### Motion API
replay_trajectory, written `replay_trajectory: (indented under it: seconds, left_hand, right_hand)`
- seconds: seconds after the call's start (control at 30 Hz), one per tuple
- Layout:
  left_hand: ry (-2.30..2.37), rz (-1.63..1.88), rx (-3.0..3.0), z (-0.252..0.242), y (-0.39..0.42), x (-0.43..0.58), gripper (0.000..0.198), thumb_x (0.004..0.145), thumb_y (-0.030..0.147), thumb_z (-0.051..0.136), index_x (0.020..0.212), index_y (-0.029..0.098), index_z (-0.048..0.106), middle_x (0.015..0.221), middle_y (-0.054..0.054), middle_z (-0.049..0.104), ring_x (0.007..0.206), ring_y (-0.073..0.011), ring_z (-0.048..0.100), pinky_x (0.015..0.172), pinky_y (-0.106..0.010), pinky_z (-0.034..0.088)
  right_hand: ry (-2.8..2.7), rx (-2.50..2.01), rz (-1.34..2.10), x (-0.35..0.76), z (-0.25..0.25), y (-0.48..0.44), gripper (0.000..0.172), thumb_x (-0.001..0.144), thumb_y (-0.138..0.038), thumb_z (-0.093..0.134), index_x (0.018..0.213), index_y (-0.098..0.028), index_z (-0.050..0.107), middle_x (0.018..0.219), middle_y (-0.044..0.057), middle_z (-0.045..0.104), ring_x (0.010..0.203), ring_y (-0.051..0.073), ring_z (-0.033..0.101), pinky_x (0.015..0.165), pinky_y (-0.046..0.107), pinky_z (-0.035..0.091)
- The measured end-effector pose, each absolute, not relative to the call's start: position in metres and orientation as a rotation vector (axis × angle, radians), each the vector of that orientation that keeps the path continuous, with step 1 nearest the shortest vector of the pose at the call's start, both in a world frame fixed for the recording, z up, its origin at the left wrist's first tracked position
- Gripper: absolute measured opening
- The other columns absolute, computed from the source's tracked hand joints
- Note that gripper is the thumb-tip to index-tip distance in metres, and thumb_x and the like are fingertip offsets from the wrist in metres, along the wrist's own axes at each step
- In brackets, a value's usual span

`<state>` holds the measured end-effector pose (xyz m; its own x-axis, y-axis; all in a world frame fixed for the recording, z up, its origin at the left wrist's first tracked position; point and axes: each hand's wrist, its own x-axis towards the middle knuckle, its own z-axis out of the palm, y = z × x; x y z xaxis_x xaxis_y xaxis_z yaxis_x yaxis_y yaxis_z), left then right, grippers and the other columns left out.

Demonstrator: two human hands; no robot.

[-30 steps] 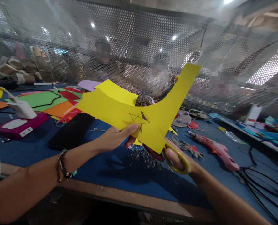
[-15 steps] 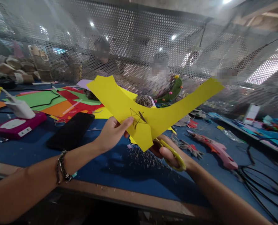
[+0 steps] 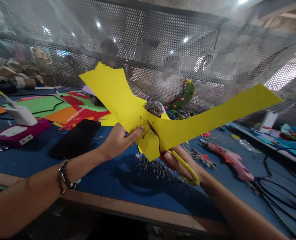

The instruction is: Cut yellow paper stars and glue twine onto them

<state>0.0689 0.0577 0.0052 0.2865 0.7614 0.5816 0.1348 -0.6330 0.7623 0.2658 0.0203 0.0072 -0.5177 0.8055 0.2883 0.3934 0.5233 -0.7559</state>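
A large yellow sheet of paper point(image 3: 188, 131) is held up above the table, with a star outline drawn near its middle. My left hand point(image 3: 124, 140) pinches it just left of the star, thumb on top. My right hand point(image 3: 171, 160) is closed around yellow-handled scissors point(image 3: 185, 168) under the paper's lower edge. A dark blade tip shows through a slit beside the star, and the cut runs down to the paper's edge. The rest of the blades and most of my right fingers are hidden behind the sheet.
On the blue table point(image 3: 98, 186) lie a black phone point(image 3: 75, 138), a magenta box point(image 3: 20, 131) with a white charger, and coloured papers point(image 3: 43, 106). A pink glue gun point(image 3: 229, 160) with black cable is at right. Grey scraps lie below the sheet. Behind stands a perforated metal screen point(image 3: 143, 33).
The paper's right arm has swung outward to the right and its left part has risen. The slit near the star looks longer and wider. Both hands stay almost in place.
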Motion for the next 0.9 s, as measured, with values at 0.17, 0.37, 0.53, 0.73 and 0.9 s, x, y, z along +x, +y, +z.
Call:
replay_trajectory:
  seconds: [0.17, 0.37, 0.53, 0.73, 0.9]
  left_hand:
    - [0.751, 1.393, 1.898, 0.006, 0.056, 0.070, 0.026, 0.079, 0.031, 0.046, 0.058, 0.017, 0.043, 0.040, 0.007, 0.036, 0.034, -0.0040, 0.035, 0.031, -0.014, 0.028]
    - [0.718, 1.436, 1.915, 0.008, 0.055, 0.071, 0.026, 0.080, 0.028, 0.046, 0.057, 0.018, 0.041, 0.041, 0.007, 0.037, 0.034, -0.0038, 0.035, 0.030, -0.013, 0.027]
    - [0.718, 1.443, 1.957, 0.009, 0.054, 0.071, 0.027, 0.080, 0.027, 0.045, 0.055, 0.018, 0.040, 0.040, 0.007, 0.036, 0.033, -0.0040, 0.035, 0.031, -0.014, 0.028]
    - [0.807, 1.438, 2.057, 0.008, 0.055, 0.069, 0.030, 0.081, 0.028, 0.044, 0.053, 0.018, 0.041, 0.039, 0.006, 0.040, 0.035, -0.0051, 0.042, 0.035, -0.015, 0.035]
    - [0.805, 1.476, 2.136, 0.009, 0.056, 0.069, 0.026, 0.080, 0.026, 0.044, 0.056, 0.018, 0.043, 0.042, 0.006, 0.043, 0.036, -0.0054, 0.043, 0.036, -0.016, 0.035]
  right_hand:
    - [-2.130, -0.980, 0.853, 0.267, 0.006, 0.021, 0.039, 0.080, -0.055, 0.033, 0.066, -0.018, 0.035, 0.057, -0.003, 0.033, 0.046, 0.006, 0.029, 0.040, 0.020, 0.023]
    - [-2.168, -0.962, 0.840, 0.271, 0.005, 0.029, 0.044, 0.077, -0.060, 0.032, 0.062, -0.018, 0.035, 0.052, -0.004, 0.030, 0.044, 0.007, 0.027, 0.040, 0.020, 0.022]
    - [-2.231, -0.942, 0.793, 0.274, 0.006, 0.034, 0.045, 0.078, -0.058, 0.033, 0.060, -0.018, 0.036, 0.050, -0.004, 0.031, 0.044, 0.006, 0.026, 0.040, 0.021, 0.021]
    - [-2.217, -0.883, 0.885, 0.271, 0.007, 0.024, 0.042, 0.080, -0.058, 0.031, 0.068, -0.018, 0.038, 0.055, -0.003, 0.037, 0.044, 0.007, 0.031, 0.042, 0.021, 0.027]
    - [-2.253, -0.819, 0.947, 0.271, 0.010, 0.021, 0.043, 0.079, -0.059, 0.032, 0.077, -0.017, 0.040, 0.069, 0.002, 0.045, 0.055, 0.009, 0.040, 0.048, 0.023, 0.033]
